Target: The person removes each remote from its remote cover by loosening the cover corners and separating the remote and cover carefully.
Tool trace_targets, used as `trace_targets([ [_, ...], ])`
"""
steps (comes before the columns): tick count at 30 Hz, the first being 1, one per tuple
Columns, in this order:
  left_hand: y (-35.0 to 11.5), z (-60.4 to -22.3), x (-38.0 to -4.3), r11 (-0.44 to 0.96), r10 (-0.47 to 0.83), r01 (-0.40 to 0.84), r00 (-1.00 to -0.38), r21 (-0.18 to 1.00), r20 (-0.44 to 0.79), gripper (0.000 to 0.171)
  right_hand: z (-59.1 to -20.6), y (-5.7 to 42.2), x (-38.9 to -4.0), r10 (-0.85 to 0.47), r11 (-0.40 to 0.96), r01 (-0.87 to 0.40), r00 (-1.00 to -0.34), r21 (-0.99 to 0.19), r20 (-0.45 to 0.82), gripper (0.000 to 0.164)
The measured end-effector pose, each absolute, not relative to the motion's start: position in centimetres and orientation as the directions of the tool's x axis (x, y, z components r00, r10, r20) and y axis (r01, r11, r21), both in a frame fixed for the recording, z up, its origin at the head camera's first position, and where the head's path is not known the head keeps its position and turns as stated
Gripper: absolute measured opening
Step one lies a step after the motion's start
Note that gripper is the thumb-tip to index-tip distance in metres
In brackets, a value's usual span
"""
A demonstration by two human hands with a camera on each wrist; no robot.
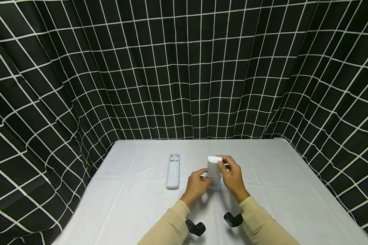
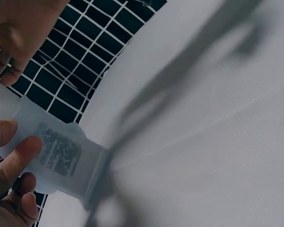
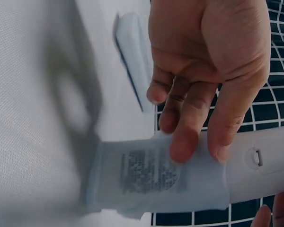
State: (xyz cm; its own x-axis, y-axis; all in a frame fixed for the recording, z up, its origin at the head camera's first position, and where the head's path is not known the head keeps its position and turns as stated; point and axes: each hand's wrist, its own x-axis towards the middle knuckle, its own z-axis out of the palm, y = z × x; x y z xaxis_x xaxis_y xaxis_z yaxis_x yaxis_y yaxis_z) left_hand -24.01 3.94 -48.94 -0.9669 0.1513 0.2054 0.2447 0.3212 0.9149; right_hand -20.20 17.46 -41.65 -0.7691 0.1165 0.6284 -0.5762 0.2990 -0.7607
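Observation:
A white remote control [image 1: 214, 162] with a small latch on its back stands upright, its lower part inside a pale translucent sleeve [image 1: 215, 183]. A printed label shows through the sleeve [image 3: 156, 172]. My left hand [image 1: 197, 185] pinches the sleeve between thumb and fingers, near its upper edge. Higher up, my right hand [image 1: 234, 175] grips the bare white part from the right. The left wrist view shows the left hand's fingers [image 2: 19, 165] against the sleeve. Whether the sleeve's lower end touches the table cannot be told.
Another white remote control [image 1: 173, 172] lies face up on the white-covered table [image 1: 132, 211], left of the hands. Dark curtains with a white grid [image 1: 171, 68] surround the table's back and sides. Small black devices [image 1: 195, 227] sit at both wrists.

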Motion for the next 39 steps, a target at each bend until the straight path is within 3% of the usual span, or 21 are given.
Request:
trace_targets([
  [4,3.8,-48.6,-24.0,0.315,0.095,0.201,-0.979,0.927,0.18,0.037,-41.7,17.4,-20.1,0.137,0.331,-0.57,-0.76,-0.752,0.636,0.014],
  [14,3.9,-48.2,-24.2,0.323,0.021,0.219,-0.974,0.921,0.224,0.025,-41.5,18.0,-19.8,0.155,0.226,-0.426,-0.872,-0.876,0.464,0.022],
  [23,3.5,-47.5,-24.8,0.106,-0.015,0.135,-0.99,0.985,0.137,0.036,-44.1,19.3,-21.4,0.102,0.114,-0.279,-0.951,-0.954,0.29,0.028],
  [39,3.8,-45.7,-24.9,-0.219,-0.025,0.135,-0.991,0.966,0.133,0.035,-43.7,19.0,-20.8,0.013,0.074,-0.259,-0.965,-0.963,0.261,0.018],
])
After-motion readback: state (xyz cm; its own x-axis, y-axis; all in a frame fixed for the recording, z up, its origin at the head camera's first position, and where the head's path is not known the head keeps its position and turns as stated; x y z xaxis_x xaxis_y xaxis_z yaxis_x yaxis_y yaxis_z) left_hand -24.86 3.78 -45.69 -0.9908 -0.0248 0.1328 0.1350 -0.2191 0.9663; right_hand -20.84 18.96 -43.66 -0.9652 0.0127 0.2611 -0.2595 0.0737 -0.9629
